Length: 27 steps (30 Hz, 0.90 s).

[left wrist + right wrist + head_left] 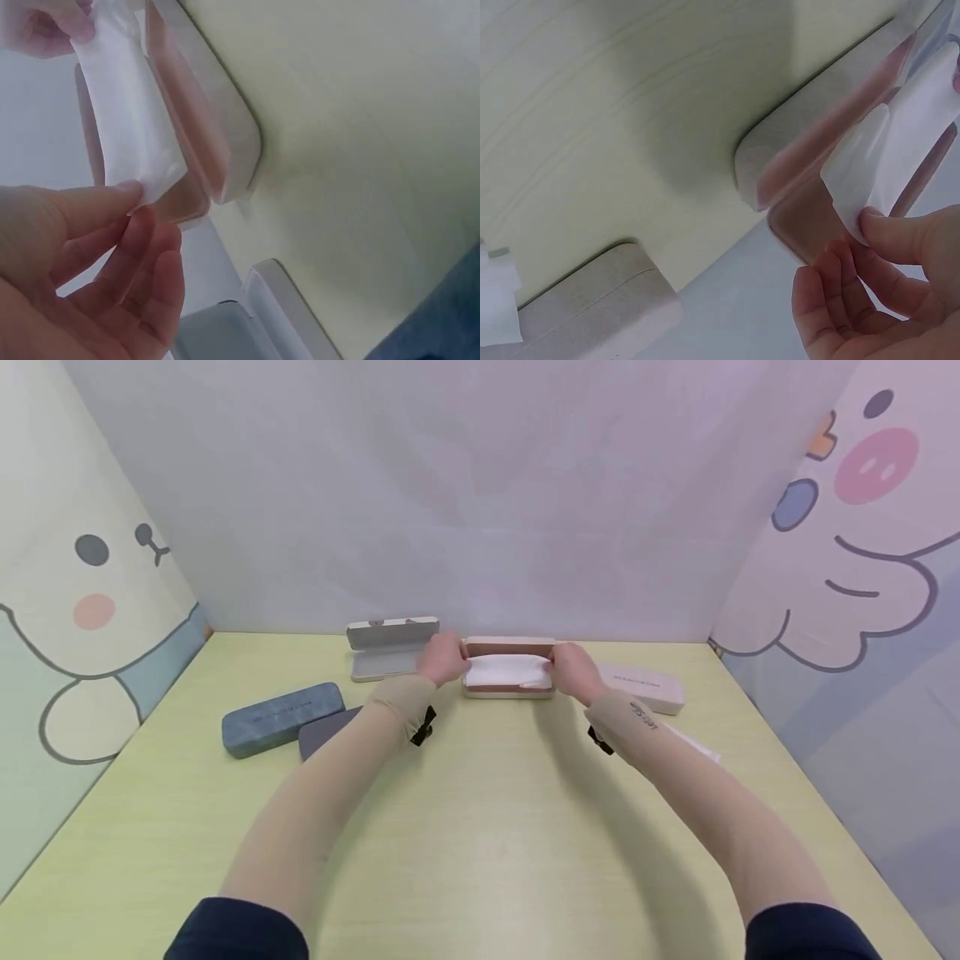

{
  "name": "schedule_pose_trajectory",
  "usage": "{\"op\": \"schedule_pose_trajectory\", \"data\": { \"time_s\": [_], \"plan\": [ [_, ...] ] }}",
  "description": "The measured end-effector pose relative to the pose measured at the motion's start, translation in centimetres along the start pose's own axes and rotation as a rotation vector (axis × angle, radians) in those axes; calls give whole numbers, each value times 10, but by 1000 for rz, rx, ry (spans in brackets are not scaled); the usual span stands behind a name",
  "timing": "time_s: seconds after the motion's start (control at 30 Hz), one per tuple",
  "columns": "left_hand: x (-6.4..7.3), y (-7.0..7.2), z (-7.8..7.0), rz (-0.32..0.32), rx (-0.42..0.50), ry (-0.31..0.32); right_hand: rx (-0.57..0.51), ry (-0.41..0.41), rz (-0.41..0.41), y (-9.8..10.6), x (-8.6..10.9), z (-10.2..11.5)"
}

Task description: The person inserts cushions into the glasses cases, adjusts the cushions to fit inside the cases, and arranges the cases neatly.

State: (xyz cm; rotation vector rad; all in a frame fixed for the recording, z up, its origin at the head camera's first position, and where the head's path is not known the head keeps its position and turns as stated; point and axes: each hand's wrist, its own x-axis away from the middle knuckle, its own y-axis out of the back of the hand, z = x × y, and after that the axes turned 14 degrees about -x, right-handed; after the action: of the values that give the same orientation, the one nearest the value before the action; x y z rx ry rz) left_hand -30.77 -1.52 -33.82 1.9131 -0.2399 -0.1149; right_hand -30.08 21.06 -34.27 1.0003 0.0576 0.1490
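A folded white sheet (504,670), soft like tissue or cloth, stretches between both hands over an open glasses case (508,695) with a brownish-pink lining. My left hand (442,657) pinches the sheet's left end between thumb and index finger; the other fingers curl loosely in the left wrist view. At the opposite end, my right hand (576,672) pinches a corner of the sheet (855,176) with thumb and fingertips. The case's raised lid (510,643) leans behind the sheet, whose middle covers much of the lining.
A grey-lined case (393,662) stands open left of the middle. Farther left lie a blue case (283,718) and a dark grey case (324,733), partly behind the left arm. Right of the hands are a closed pale pink case (648,687) and a white piece (697,745).
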Motion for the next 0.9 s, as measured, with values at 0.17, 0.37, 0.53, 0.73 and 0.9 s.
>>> {"op": "schedule_pose_trajectory", "data": {
  "time_s": [0.17, 0.37, 0.53, 0.73, 0.9],
  "plan": [
    [-7, -10, -2, -12, -70, 40, 11, -8, -10, -8, -8, -6],
    [-13, -19, -7, -11, -109, 82, 25, -49, -3, -15, -13, -11],
    [-18, -26, -12, -15, -118, 148, 25, -62, 0, -21, -16, -16],
    [-24, -35, -11, -16, -144, 187, 53, -47, -6, -26, -18, -17],
    [-29, -41, -9, -28, -159, 174, 54, -76, -9, -28, -18, -18]
  ]
}}
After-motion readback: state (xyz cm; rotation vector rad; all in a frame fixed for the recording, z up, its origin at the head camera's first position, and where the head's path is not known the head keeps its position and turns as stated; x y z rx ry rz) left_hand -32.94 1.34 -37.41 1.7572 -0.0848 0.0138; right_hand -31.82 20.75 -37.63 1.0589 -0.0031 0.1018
